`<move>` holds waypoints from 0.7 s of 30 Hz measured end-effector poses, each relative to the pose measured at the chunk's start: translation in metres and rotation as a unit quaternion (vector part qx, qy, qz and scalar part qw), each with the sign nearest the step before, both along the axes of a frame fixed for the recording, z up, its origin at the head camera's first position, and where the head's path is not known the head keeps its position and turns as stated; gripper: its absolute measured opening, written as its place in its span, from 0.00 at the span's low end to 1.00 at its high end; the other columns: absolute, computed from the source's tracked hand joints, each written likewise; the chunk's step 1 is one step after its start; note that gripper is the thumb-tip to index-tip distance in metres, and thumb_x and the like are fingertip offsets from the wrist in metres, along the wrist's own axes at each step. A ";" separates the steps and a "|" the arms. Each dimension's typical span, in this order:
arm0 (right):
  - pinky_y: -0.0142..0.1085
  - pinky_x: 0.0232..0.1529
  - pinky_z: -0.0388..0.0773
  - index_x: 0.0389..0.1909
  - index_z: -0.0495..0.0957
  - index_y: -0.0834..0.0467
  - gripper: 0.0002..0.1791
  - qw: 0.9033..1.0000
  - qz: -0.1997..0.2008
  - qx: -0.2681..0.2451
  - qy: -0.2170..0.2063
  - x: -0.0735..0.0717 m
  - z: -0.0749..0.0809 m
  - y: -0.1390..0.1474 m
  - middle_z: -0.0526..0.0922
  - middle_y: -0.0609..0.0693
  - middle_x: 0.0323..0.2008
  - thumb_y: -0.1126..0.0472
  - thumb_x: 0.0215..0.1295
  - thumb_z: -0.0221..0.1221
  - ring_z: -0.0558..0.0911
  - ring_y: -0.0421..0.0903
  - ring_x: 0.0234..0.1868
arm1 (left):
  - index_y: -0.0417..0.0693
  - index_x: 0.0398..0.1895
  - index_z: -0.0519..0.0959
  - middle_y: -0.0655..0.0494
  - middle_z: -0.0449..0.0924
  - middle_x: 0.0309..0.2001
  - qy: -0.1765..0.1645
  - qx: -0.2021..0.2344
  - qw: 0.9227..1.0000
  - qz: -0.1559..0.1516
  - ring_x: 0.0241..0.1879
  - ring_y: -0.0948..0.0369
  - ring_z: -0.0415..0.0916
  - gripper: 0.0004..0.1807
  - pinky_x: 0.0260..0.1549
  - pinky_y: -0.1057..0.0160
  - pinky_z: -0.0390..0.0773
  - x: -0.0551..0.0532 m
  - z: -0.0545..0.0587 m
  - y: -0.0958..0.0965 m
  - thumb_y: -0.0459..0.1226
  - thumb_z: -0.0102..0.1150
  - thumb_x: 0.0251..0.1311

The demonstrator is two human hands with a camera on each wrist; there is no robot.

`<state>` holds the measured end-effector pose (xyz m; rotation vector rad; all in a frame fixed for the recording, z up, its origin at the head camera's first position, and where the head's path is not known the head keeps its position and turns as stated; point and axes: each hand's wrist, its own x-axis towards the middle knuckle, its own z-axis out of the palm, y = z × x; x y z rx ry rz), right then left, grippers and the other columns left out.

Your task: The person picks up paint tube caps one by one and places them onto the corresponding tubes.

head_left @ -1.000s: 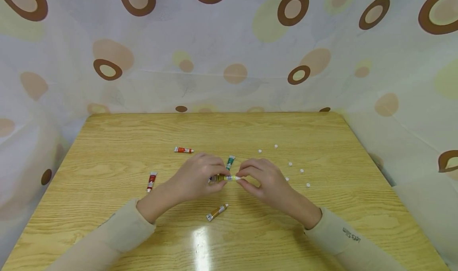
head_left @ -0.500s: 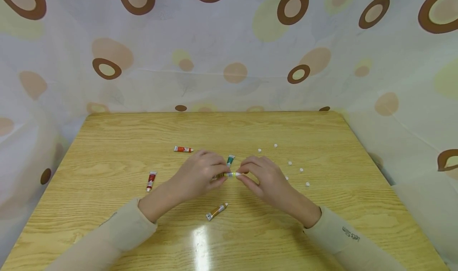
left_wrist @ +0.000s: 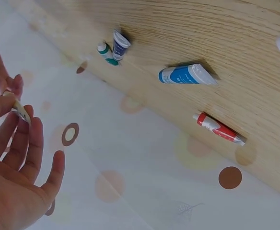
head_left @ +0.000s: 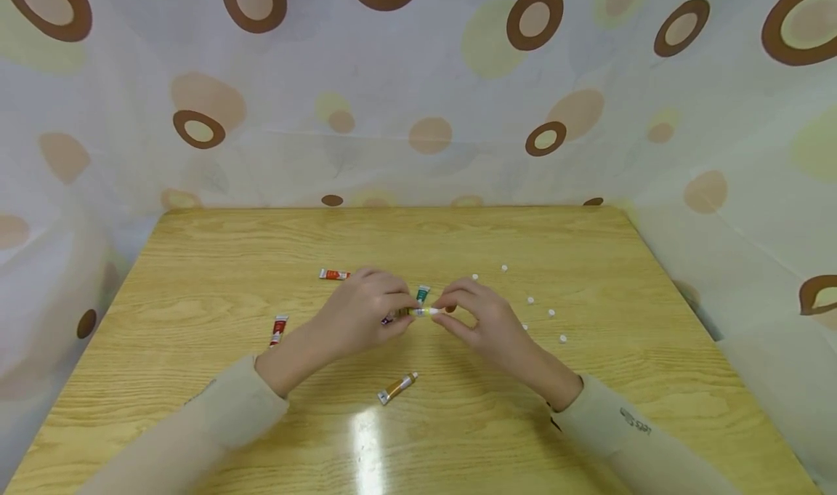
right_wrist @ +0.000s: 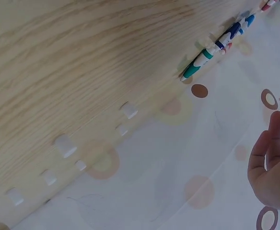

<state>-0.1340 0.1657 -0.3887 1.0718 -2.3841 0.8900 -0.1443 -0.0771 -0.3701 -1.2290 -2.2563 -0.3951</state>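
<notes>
My left hand (head_left: 366, 313) grips a small yellow paint tube (head_left: 421, 311) by its body, mostly covered by the fingers. Thumb and fingertips of my right hand (head_left: 480, 320) pinch the white cap (head_left: 434, 311) at the tube's right end. The tube lies level between both hands, above the table. In the left wrist view, the same tube's pale end (left_wrist: 22, 112) shows between thumb and fingers. A green paint tube (head_left: 422, 294) lies just behind the hands. In the right wrist view the right hand (right_wrist: 274, 167) is cut off at the edge, its fingertips out of frame.
An orange-red tube (head_left: 335, 274), a dark red tube (head_left: 278, 329) and an ochre tube (head_left: 397, 388) lie around the hands. A blue tube (left_wrist: 185, 75) and a dark blue tube (left_wrist: 120, 46) show in the left wrist view. Several white caps (head_left: 530, 301) are scattered at right.
Both hands have moved slightly away from the body with the yellow tube between them. My left hand now covers the nozzle end of the orange-red tube in the head view.
</notes>
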 end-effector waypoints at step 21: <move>0.38 0.37 0.82 0.42 0.85 0.58 0.10 0.997 -0.061 0.012 -0.036 -0.011 -0.016 0.027 0.85 0.49 0.43 0.66 0.60 0.72 0.82 0.43 0.40 | 0.50 0.40 0.90 0.58 0.88 0.37 -0.101 -0.023 0.993 0.054 0.37 0.61 0.85 0.07 0.48 0.52 0.84 -0.027 -0.006 -0.014 0.38 0.74 0.58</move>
